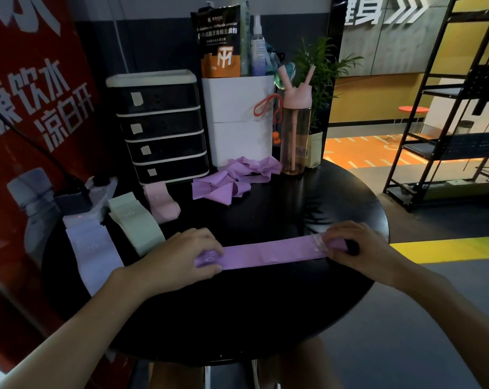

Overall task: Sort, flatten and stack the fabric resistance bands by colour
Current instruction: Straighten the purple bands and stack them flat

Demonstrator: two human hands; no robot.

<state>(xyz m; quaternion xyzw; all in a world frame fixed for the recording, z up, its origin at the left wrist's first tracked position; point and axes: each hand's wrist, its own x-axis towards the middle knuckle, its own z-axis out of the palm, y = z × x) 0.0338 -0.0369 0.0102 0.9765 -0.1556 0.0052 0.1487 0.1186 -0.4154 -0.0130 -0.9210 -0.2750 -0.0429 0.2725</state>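
I log a black round table (265,304); drawer unit (159,127) at 11 o'clock, white bin (237,122) at 12; tangled purple bands (235,178) before it; lavender stack (92,248), green stack (136,223), pink stack (162,203) at 9 to 10; purple band (271,252) flat at 6, left hand (181,256) pinching one end, right hand (358,245) curled on the other.

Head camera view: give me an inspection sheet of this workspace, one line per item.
Surface: round black table, glossy.
Job's things: purple band stretched flat between both hands; lavender stack, green stack and pink stack at left; crumpled purple pile behind.
Clutter: drawer unit, white bin, pink bottle, plant.
Grippers: left hand and right hand each grip one end of the purple band.
Cables: black cable running to a dark box at the left edge.
Surroundings: red banner left, black shelving right.
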